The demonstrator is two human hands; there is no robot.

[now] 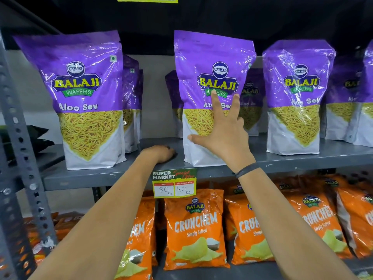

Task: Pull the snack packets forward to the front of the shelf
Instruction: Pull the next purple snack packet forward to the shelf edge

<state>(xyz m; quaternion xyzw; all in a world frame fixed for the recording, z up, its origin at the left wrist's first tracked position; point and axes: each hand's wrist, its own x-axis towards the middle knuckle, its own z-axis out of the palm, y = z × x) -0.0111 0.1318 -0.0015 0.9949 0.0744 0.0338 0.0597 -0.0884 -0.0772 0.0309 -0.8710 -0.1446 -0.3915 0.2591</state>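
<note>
Purple Balaji Aloo Sev packets stand upright on the grey metal shelf (302, 159). The middle packet (210, 57) stands near the front edge, and my right hand (224, 130) lies flat against its front with fingers spread, thumb low on its left side. My left hand (159, 153) rests curled, knuckles up, on the shelf edge just left of that packet, holding nothing. A left packet (84, 98) stands at the front edge, and a right packet (296, 102) stands further back than the other two. More purple packets (132, 93) stand further back behind them.
A yellow and green price tag (174, 183) hangs from the shelf edge below my left hand. Orange Crunchem packets (194, 229) fill the lower shelf. A perforated grey upright (18, 128) frames the left side. A dark shelf sits above the packets.
</note>
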